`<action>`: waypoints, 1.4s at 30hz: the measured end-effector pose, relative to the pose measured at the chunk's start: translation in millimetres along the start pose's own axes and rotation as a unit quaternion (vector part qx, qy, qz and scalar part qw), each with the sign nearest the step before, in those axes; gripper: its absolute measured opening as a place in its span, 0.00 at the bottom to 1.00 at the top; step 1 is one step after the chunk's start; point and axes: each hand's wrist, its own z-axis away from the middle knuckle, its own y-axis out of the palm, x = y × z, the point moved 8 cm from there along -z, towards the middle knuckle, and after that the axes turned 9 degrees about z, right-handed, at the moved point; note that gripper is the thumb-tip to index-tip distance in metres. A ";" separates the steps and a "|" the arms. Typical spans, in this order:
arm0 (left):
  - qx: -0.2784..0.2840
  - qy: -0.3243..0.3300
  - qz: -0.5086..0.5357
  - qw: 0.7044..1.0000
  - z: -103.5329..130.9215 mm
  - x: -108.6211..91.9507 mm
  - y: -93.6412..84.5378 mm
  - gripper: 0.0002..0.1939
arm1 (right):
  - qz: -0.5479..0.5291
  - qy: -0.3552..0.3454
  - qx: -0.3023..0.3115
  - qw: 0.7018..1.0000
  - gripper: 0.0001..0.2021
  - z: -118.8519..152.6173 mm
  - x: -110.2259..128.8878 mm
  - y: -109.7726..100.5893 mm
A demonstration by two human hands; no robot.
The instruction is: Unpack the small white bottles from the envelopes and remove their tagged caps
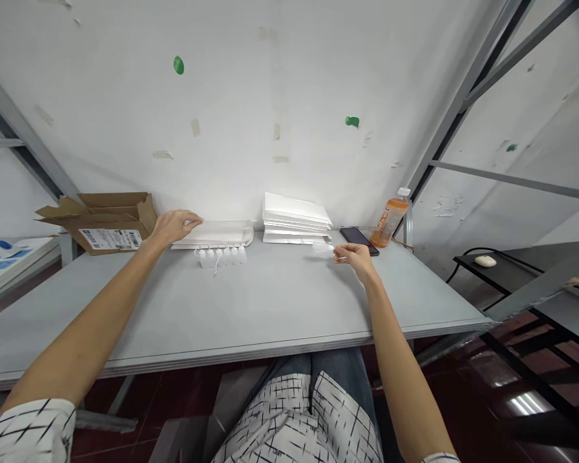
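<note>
The small translucent piece [321, 249] is right of centre in the frame, its near end pinched in the right hand's [358, 258] fingertips; a light edge grip likely suits something so thin. Left of centre, above a row of white tags [223, 257], the left hand [172, 226] has thumb and fingers close together; whether they hold anything, I cannot tell.

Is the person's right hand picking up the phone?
No, the right hand holds a small translucent piece between its fingertips, and the phone lies on the table.
</note>
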 end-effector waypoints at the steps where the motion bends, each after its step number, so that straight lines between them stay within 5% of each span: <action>1: 0.008 -0.004 0.006 1.000 5.1 5.9 6.6 0.18 | 0.002 0.000 0.001 1.000 0.13 -0.2 -1.0 0.3; 5: 0.002 -0.036 0.022 0.999 13.6 23.6 14.4 0.18 | 0.018 0.001 0.012 1.000 0.13 -1.9 -5.2 2.5; 14: -0.083 -0.076 -0.026 0.993 -29.3 42.6 -20.7 0.18 | 0.055 0.004 0.010 0.998 0.12 0.0 -2.2 6.5; 18: -0.022 -0.059 -0.034 0.997 -38.9 43.2 -0.2 0.14 | 0.066 0.000 0.013 0.998 0.12 2.5 0.3 7.3; 24: 0.033 -0.060 -0.025 0.997 -21.4 40.0 40.9 0.08 | 0.074 -0.003 0.029 0.997 0.12 5.3 2.4 11.3; 30: 0.008 -0.095 -0.030 0.995 -5.8 24.2 23.0 0.17 | 0.100 -0.009 0.059 0.993 0.15 7.7 5.0 21.5; 32: 0.055 -0.107 -0.021 0.993 2.0 15.6 20.7 0.20 | 0.105 -0.012 0.065 0.992 0.15 8.8 7.1 24.4; 37: 0.285 -0.167 0.001 0.944 37.9 11.2 48.0 0.26 | 0.120 -0.009 0.070 0.990 0.13 10.8 10.6 27.7; 42: 0.317 -0.129 0.045 0.939 52.2 10.8 70.2 0.33 | 0.122 -0.011 0.070 0.990 0.12 10.8 9.7 27.1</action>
